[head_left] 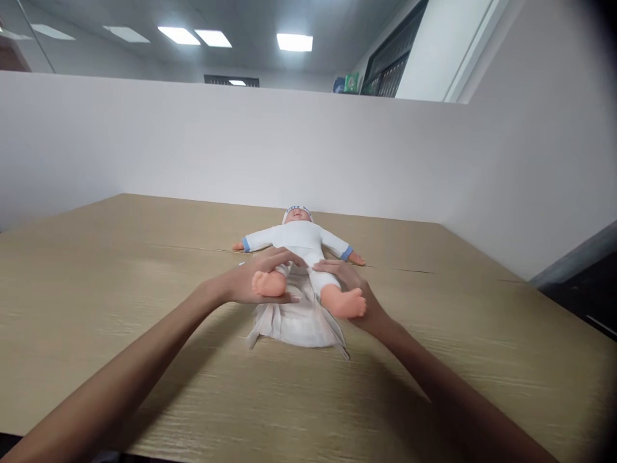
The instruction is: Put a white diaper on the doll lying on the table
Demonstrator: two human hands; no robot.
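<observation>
A baby doll (299,235) in a white outfit with blue cuffs lies on its back on the wooden table, its head toward the wall and its arms spread. Under its legs an unfolded white diaper (303,325) extends toward me. My left hand (263,273) is around the doll's leg on the left, thumb below the foot and fingers over the thigh. On the other side, my right hand (349,283) rests against the other leg, its fingers reaching over the thigh to the crotch; part of it is hidden behind that leg.
The light wooden table (144,257) has a thin seam across it. A white partition (241,148) rises behind, and a pale wall stands on the right. A dark object (583,283) is beyond the table's right edge.
</observation>
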